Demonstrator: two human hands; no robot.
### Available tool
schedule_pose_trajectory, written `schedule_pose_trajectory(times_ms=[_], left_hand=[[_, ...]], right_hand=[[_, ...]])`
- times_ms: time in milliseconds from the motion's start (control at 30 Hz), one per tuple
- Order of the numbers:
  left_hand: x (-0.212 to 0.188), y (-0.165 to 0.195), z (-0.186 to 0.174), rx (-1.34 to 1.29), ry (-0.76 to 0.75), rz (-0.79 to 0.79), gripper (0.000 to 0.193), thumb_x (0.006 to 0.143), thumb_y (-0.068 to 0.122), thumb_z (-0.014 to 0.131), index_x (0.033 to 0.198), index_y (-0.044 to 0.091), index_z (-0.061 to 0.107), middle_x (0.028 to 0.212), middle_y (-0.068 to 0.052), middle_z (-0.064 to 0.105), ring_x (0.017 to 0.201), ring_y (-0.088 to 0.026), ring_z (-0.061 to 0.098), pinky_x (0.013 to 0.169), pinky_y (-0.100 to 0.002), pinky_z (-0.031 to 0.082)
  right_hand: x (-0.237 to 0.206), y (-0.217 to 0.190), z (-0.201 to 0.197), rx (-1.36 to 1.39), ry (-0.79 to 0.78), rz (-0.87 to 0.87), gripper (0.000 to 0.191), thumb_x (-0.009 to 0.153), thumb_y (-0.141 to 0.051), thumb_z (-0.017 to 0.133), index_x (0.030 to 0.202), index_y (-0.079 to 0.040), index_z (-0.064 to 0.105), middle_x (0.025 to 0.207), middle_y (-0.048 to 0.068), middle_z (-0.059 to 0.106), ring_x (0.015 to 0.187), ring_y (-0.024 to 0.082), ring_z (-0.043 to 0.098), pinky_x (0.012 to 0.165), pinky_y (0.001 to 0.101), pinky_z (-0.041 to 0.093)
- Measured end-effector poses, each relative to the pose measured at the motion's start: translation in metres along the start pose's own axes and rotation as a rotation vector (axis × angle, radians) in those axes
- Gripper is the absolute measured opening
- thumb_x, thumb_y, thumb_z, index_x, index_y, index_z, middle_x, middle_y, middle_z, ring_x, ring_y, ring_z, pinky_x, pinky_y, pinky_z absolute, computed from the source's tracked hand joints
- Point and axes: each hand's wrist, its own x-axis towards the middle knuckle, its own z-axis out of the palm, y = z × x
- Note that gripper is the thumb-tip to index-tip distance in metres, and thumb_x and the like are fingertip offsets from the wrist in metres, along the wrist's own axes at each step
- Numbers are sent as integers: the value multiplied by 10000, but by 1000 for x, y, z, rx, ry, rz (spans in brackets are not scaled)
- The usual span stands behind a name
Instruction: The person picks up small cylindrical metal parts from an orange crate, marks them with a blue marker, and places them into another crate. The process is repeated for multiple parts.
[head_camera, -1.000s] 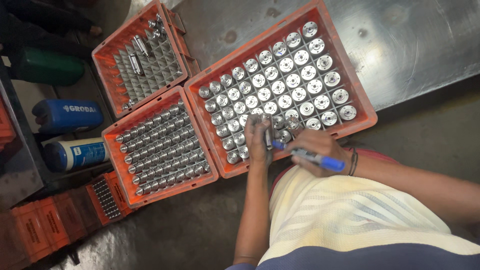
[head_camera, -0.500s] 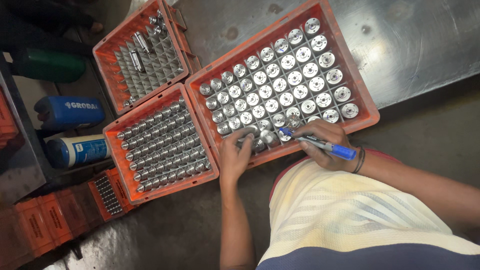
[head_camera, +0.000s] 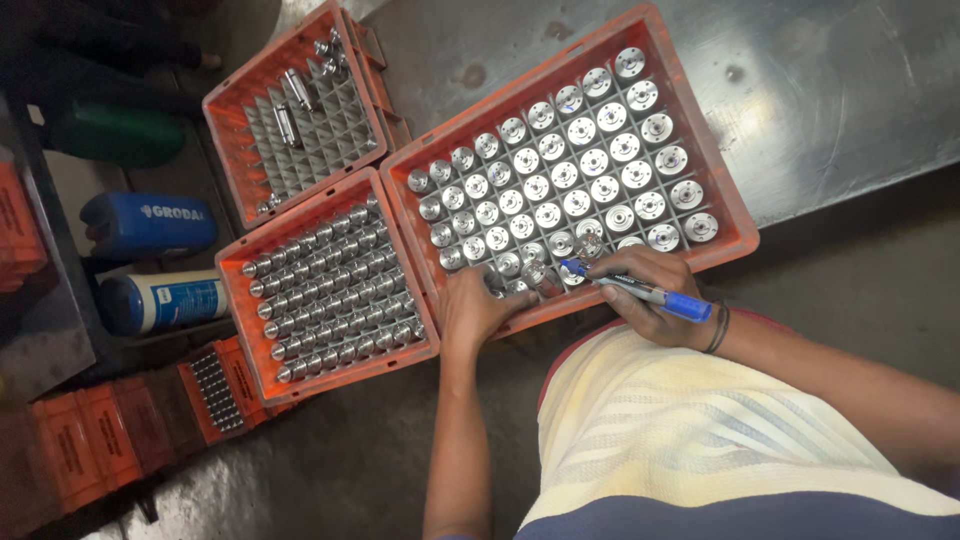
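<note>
Hands at the orange tray (head_camera: 655, 28) of metal parts (head_camera: 588, 190).
Right hand (head_camera: 650, 295) holds a blue pen (head_camera: 640, 292), tip at 10 o'clock. Left hand (head_camera: 478, 310) grips the tray's near edge.

dim scene, glare on steel parts, dark left edge.

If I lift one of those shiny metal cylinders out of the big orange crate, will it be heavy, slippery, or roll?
The metal cylinders look like solid polished steel, so probably heavy for their size and somewhat slick. The round bodies would likely roll if laid down; the orange crate has grid cells holding them upright.
</note>
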Motion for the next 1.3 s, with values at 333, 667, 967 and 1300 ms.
schedule_pose_trajectory(times_ms=[333,667,967,1300], left_hand=[[9,-43,9,-168,128,269,413,625,361,894,827,33,743,796,-124,717,697,-254,694,647,-406,563],[21,-25,94,-1569,51,60,360,1097,305,436,1233,41,640,938,-52,656,730,-123,613,614,-269,513],[16,-23,91,-1564,80,39,307,1005,289,561,1202,55,557,872,-56,620,657,-152,621,548,-304,521],[2,-27,55,-1149,66,49,306,957,301,595,1092,30,638,841,-111,716,628,-152,668,537,-284,527]], right_hand=[[1,-2,-4,17,26,34,168,967,-107,634,1101,-14,671,943,126,719,838,239,727,734,336,565],[24,-11,24,-49,-153,-302,197,850,-98,715,1037,-48,677,857,86,654,756,267,619,690,408,493],[13,-9,35,-36,-171,-178,223,822,-116,758,1030,-66,695,851,83,680,739,266,644,659,398,502],[15,-11,34,20,-173,-163,161,861,-91,725,1015,-56,695,837,92,686,730,259,659,660,380,514]])
